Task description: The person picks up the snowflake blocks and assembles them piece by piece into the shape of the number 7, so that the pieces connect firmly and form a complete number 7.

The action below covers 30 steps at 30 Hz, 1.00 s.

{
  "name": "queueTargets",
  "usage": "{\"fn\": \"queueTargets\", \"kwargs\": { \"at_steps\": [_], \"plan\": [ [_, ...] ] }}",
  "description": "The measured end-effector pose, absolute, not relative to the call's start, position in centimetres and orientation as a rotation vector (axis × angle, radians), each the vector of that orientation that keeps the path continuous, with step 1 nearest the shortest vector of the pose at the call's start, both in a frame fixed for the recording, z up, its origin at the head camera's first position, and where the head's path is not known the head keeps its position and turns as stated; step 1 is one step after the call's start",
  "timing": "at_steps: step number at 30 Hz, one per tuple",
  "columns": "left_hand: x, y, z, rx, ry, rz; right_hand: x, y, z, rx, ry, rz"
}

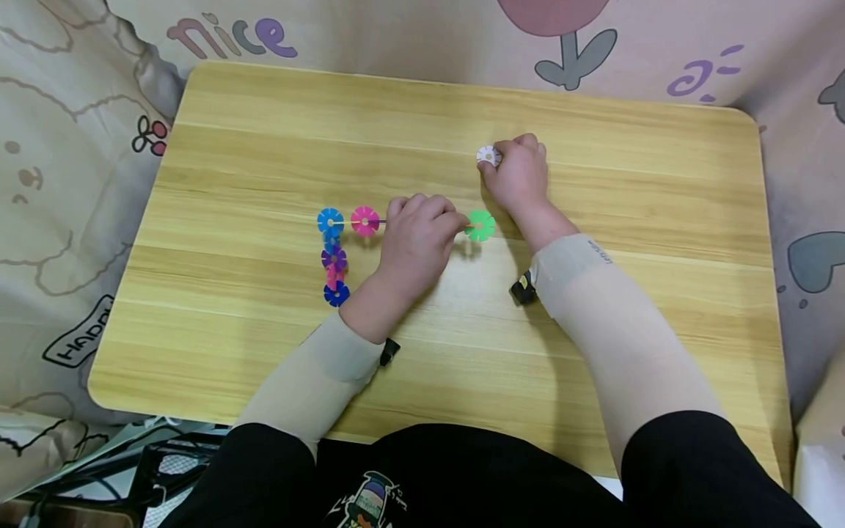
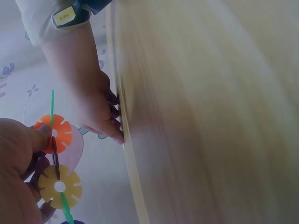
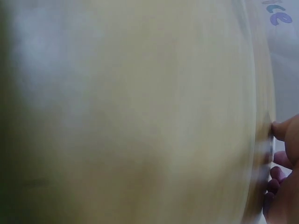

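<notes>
My left hand [image 1: 419, 238] grips a chain of notched plastic flower discs. In the left wrist view its thumb presses an orange disc [image 2: 64, 136]; below that, a yellow disc [image 2: 74, 187] lies against the fingers. At the chain's right end is a green disc [image 1: 485, 224]. Left of the hand come a pink disc [image 1: 360, 217] and a blue disc [image 1: 326, 215], where the chain turns toward me, ending in a dark blue disc [image 1: 337, 295]. Farther back, my right hand [image 1: 523, 174] pinches a white disc [image 1: 485, 153] between thumb and fingers at the tabletop; the right wrist view hides this disc.
The wooden table [image 1: 264, 139] has rounded corners. A printed curtain [image 1: 409, 37] hangs behind it and along both sides. Black metal framework and cables [image 1: 165, 458] sit below the front left edge. Each wrist carries a small black camera.
</notes>
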State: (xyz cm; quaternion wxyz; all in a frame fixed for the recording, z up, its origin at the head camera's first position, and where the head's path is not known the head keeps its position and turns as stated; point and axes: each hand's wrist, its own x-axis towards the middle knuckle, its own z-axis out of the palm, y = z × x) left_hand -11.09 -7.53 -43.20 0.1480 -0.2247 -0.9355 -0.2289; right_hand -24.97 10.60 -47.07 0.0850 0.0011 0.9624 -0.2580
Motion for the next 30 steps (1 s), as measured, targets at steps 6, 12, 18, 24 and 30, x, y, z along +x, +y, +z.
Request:
{"fn": "queueTargets", "kwargs": {
  "at_steps": [6,12,18,24,30],
  "plan": [
    [-11.1,-7.5,-43.1,-0.642,-2.691,-0.652,-25.1,10.5,-47.0,0.038,2.866,-0.796],
    [-11.0,-7.5,-43.1,-0.639,-2.706,-0.654,-25.1,10.7,-47.2,0.040,2.891,-0.871],
    [-11.1,-7.5,-43.1,-0.624,-2.728,-0.655,-24.6,11.1,-47.6,0.048,2.877,-1.172],
    [-11.1,-7.5,-43.1,-0.619,-2.728,-0.671,-23.7,11.9,-47.5,0.059,2.813,-1.474],
    [-11.2,-7.6,-43.1,-0.598,-2.749,-0.683,-22.5,12.9,-47.3,-0.061,2.709,-1.758]
  ]
}}
